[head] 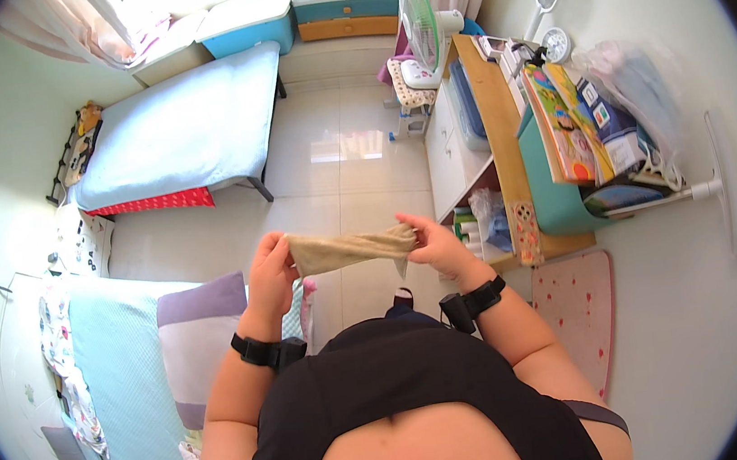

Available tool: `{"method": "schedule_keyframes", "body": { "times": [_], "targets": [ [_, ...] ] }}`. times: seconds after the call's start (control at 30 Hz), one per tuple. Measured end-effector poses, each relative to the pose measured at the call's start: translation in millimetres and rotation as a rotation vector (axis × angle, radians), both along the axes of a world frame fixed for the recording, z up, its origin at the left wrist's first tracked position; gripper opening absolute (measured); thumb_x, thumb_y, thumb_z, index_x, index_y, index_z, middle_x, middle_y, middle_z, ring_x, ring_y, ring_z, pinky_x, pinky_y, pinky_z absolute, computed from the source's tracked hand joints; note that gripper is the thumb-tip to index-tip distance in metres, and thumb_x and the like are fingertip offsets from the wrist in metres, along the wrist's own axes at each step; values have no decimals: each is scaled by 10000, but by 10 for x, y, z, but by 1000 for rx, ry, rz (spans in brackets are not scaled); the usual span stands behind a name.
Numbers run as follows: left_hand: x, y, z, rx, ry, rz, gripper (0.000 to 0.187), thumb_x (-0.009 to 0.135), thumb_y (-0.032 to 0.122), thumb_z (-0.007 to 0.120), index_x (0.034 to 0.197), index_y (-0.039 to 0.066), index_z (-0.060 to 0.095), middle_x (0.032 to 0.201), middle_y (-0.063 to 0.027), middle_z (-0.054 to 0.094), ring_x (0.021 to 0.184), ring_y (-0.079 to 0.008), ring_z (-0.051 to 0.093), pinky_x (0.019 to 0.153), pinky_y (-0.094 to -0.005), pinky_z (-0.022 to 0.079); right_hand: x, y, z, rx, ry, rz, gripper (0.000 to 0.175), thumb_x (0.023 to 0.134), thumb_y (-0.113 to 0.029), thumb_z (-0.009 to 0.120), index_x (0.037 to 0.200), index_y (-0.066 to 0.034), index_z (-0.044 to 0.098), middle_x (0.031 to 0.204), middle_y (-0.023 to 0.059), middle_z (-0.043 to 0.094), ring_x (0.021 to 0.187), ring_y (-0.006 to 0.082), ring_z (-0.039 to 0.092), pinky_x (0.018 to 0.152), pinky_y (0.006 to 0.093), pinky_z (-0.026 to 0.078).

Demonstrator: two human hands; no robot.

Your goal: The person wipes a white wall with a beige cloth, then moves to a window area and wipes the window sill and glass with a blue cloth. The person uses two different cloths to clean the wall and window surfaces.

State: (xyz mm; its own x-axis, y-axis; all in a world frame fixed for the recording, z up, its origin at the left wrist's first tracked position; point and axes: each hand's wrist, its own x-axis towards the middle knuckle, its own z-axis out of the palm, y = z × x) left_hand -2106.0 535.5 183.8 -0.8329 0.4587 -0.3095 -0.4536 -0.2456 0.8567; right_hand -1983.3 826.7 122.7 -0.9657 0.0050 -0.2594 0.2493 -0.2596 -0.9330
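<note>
A folded beige cloth [347,249] is stretched between my two hands in front of my body. My left hand [270,268] pinches its left end between thumb and fingers. At the other end, my right hand [436,241] grips the cloth where it is bunched and twisted. A loose corner hangs down beside the right fingers. The cloth is held in the air above the tiled floor [312,216], clear of the furniture.
Left of me is a bed with a light-blue cover [122,340] and a purple-and-grey cushion [202,351]. Another bed [186,128] stands farther off. To the right, a wooden-topped cabinet [502,146] bears a teal bin [555,188] of books. A fan [422,26] stands beyond.
</note>
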Motion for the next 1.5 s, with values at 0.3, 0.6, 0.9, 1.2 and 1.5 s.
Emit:
{"method": "schedule_keyframes", "body": {
  "times": [0.3,0.6,0.9,1.2,1.5],
  "targets": [
    [-545,367,25,-79,4,35,146,1048,212,482,1104,98,552,1006,-30,651,904,-168,654,814,-357,549,-801,578,159,517,158,401,752,702,-2,755,1413,-58,517,1198,132,587,1071,246,611,955,332,504],
    [-1516,601,-74,-244,175,-57,180,961,81,570,1115,16,638,977,-47,673,886,-139,646,815,-290,528,-1287,821,230,281,-56,166,453,833,-70,728,1266,-56,594,981,44,667,942,144,632,843,289,502],
    [-2844,664,-43,-267,262,-254,285,887,15,624,1168,-8,663,1042,-63,695,911,-112,625,832,-246,497,-1989,676,404,-355,-40,-404,354,975,-117,604,1309,-68,499,1142,97,640,1021,158,631,879,312,520],
    [-3507,694,-110,-54,-78,-226,156,973,65,550,1115,61,614,1030,-64,674,878,-158,664,764,-315,564,-2354,365,523,-261,-204,-650,457,913,-49,642,1328,-43,450,1060,67,633,928,171,646,800,333,537],
    [-3753,537,-42,-50,-65,-192,262,959,65,573,1215,31,618,1069,-74,665,929,-153,648,810,-318,562,-2733,384,393,-250,-126,-697,445,844,35,626,1263,-45,500,875,-14,550,804,128,588,741,277,509]
  ]
}}
